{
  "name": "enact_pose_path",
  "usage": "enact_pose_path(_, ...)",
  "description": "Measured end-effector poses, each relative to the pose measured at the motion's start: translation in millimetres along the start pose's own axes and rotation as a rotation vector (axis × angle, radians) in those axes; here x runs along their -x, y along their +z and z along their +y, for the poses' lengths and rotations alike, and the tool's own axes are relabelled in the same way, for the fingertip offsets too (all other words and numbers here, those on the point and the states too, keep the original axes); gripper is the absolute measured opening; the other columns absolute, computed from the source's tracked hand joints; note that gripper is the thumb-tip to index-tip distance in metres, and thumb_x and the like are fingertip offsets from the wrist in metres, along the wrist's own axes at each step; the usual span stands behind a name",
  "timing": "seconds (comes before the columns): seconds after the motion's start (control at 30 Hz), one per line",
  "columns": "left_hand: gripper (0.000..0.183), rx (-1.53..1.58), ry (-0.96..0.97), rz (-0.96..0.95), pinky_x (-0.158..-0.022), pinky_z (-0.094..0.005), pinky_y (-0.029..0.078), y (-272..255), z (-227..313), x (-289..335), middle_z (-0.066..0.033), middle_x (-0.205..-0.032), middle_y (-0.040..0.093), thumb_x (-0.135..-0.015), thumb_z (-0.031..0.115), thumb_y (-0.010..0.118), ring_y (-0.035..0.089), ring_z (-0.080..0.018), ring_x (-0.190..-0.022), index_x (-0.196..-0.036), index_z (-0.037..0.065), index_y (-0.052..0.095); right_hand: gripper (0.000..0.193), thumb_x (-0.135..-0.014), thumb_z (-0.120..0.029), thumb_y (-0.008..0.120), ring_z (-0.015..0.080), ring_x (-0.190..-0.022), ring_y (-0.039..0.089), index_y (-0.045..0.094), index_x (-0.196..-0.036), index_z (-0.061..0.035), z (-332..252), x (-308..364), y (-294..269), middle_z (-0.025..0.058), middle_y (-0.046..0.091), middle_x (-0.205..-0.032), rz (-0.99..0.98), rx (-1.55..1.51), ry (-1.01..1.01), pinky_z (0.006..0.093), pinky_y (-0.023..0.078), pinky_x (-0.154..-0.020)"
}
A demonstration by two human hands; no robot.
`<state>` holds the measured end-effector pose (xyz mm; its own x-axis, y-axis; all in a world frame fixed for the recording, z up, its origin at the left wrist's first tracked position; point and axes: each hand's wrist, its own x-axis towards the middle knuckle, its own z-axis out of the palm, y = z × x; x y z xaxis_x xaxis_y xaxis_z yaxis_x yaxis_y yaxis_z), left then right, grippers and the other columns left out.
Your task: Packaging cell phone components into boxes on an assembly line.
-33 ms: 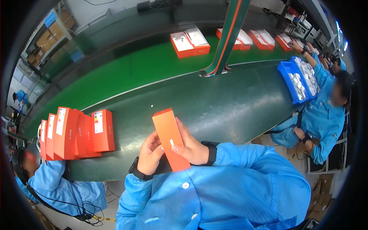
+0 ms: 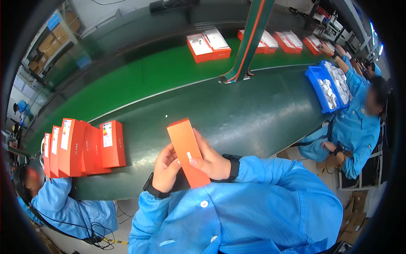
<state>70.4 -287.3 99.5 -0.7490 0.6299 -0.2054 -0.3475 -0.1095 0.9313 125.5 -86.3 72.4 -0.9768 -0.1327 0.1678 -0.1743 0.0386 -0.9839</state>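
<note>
In front of my chest I hold a closed orange-red box [image 2: 184, 148], long and narrow, tilted with its far end leaning to the left. My left hand [image 2: 165, 168] is closed on the box's left side, its fingertips curled against the edge. From the right, my right hand [image 2: 210, 161] wraps around the box, with the thumb resting on the upper face beside a small white mark. The fingers under the box are partly hidden. To the left on the bench, several similar red boxes [image 2: 86, 146] stand packed together, some with white labels.
Beyond the dark green bench [image 2: 237, 114] runs a green conveyor [image 2: 139, 78] carrying opened red boxes [image 2: 208, 45]. A green post [image 2: 249, 42] rises at the bench's far edge. Blue bins [image 2: 323, 89] with small white parts stand at right. Co-workers sit on both sides.
</note>
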Motion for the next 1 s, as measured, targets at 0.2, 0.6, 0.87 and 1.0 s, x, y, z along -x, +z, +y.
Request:
enact_pose_path(0.2, 0.075, 0.131, 0.227, 0.101, -0.116, -0.0407, 0.043, 8, -21, -7, -0.0137, -0.144, 0.057, -0.091, 0.03, 0.078, 0.056, -0.0244, -0.135, -0.148, -0.001, 0.042, 0.09, -0.103, -0.02, 0.065, 0.0285, -0.155, 0.032, 0.006, -0.167, 0.0011, 5, 10, -10, 0.0188, 0.028, -0.169, 0.059, -0.255, 0.047, 0.0443, 0.031, -0.124)
enact_pose_path(0.6, 0.078, 0.081, 0.189, 0.184, -0.114, -0.0399, 0.043, 24, -18, -6, -0.0125, -0.142, 0.056, -0.094, 0.043, 0.079, 0.055, -0.0231, -0.132, -0.148, 0.0, 0.043, 0.092, -0.099, -0.024, 0.073, 0.0322, -0.155, 0.033, 0.015, -0.164, 0.0083, -16, 1, -24, 0.0249, 0.033, -0.163, 0.032, -0.086, 0.097, 0.0436, 0.032, -0.125)
enact_pose_path(0.87, 0.082, 0.056, 0.261, 0.263, -0.113, -0.0393, 0.042, 30, -15, -5, -0.0116, -0.141, 0.056, -0.091, 0.044, 0.081, 0.054, -0.0228, -0.132, -0.148, -0.001, 0.043, 0.096, -0.097, -0.021, 0.077, 0.029, -0.155, 0.033, 0.014, -0.164, 0.0063, -29, -2, -52, 0.0204, 0.032, -0.164, -0.008, -0.109, 0.062, 0.0429, 0.031, -0.125)
enact_pose_path(1.0, 0.076, 0.07, 0.329, 0.297, -0.11, -0.0387, 0.045, 25, -19, -9, -0.011, -0.14, 0.057, -0.096, 0.045, 0.075, 0.057, -0.0234, -0.129, -0.148, 0.0, 0.044, 0.095, -0.098, -0.023, 0.076, 0.0291, -0.154, 0.034, 0.015, -0.165, 0.0046, -37, -8, -67, 0.0207, 0.035, -0.164, 0.074, -0.157, 0.027, 0.0433, 0.033, -0.124)
